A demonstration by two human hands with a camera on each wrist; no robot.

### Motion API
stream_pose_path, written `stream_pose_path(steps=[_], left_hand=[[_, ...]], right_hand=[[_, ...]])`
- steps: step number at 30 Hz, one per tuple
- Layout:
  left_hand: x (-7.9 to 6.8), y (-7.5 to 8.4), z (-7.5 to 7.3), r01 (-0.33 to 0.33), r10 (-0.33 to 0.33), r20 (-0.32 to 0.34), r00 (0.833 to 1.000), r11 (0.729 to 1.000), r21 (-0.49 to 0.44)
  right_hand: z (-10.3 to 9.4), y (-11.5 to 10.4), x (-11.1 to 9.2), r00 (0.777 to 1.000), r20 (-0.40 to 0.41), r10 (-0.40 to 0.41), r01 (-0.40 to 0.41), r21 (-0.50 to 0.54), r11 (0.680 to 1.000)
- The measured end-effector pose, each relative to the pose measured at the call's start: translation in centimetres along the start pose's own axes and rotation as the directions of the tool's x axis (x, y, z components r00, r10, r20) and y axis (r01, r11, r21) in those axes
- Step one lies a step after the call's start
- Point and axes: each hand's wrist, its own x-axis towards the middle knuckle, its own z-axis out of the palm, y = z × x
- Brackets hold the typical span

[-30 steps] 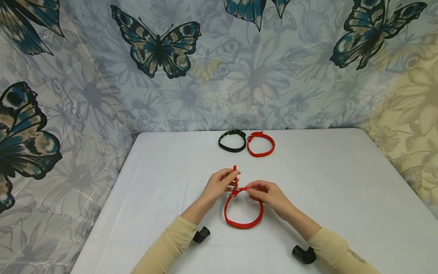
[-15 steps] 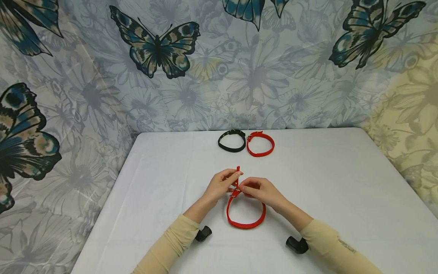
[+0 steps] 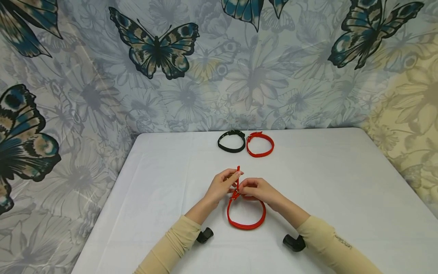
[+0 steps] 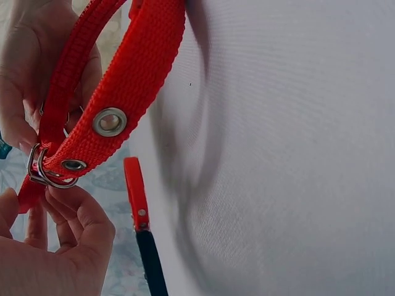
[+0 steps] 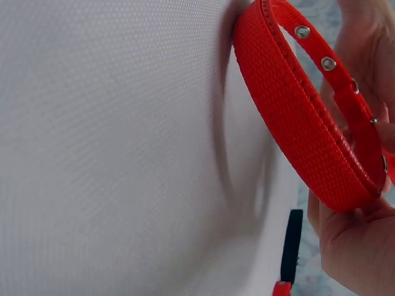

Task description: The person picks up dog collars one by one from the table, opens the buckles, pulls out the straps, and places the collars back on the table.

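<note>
A red webbing collar (image 3: 246, 227) stands on its edge as a loop in front of me, with metal eyelets (image 4: 110, 122) along the strap. My left hand (image 3: 218, 187) pinches its upright free end between thumb and fingers. Right beside it, my right hand (image 3: 261, 191) pinches the collar close to the metal buckle (image 4: 36, 163). A D-ring (image 4: 54, 172) sits next to that buckle in the left wrist view. The right fingertips partly hide the buckle in the head view.
Near the table's back edge lie a black collar (image 3: 219, 146) and a second red collar (image 3: 272, 146), both looped and side by side. A white cloth covers the table (image 3: 164, 171). Behind it hangs butterfly-patterned fabric (image 3: 256, 83). Black wrist devices (image 3: 293, 242) sit under the sleeves.
My right hand has moved left along the strap up to the buckle, close to my left hand. The held collar has shifted slightly right. The two back collars stay put.
</note>
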Motion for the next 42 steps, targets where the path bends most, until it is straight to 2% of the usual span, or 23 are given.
stream_pose_path(steps=[10, 18, 27, 31, 34, 37, 39, 42], left_hand=[[-0.1, 0.0, 0.1, -0.004, 0.004, -0.004, 1.0, 1.0, 0.004], [-0.2, -0.1, 0.1, 0.0, 0.0, -0.007, 1.0, 1.0, 0.01], [-0.6, -0.3, -0.7, 0.0, 0.0, 0.004, 1.0, 0.994, 0.111], [-1.4, -0.7, -1.7, 0.045, -0.06, 0.073, 0.995, 0.98, 0.194], [-2.0, -1.1, -2.5, 0.1, -0.133, 0.142, 0.981, 0.971, 0.218], [-2.6, -1.6, -2.9, 0.151, -0.189, 0.19, 0.963, 0.968, 0.199], [-2.8, -1.8, -3.0, 0.172, -0.206, 0.196, 0.959, 0.969, 0.177], [-3.0, -2.0, -3.0, 0.184, -0.212, 0.181, 0.96, 0.97, 0.16]], right_hand=[[0.5, 0.5, 0.1, 1.0, -0.016, -0.003, 0.004, 0.069, 0.998], [0.8, 0.9, -0.1, 0.996, -0.092, -0.005, 0.014, 0.095, 0.995], [0.7, 0.9, -0.5, 0.993, -0.118, -0.005, 0.018, 0.112, 0.994], [0.7, 1.1, -0.7, 0.992, -0.125, -0.008, 0.023, 0.12, 0.992], [0.6, 1.2, -0.8, 0.99, -0.141, -0.004, 0.023, 0.129, 0.991], [0.6, 1.2, -1.0, 0.985, -0.173, 0.011, 0.014, 0.147, 0.989], [0.6, 1.3, -0.9, 0.981, -0.193, 0.02, 0.011, 0.159, 0.987], [0.8, 1.3, -0.8, 0.977, -0.211, 0.031, 0.008, 0.183, 0.983]])
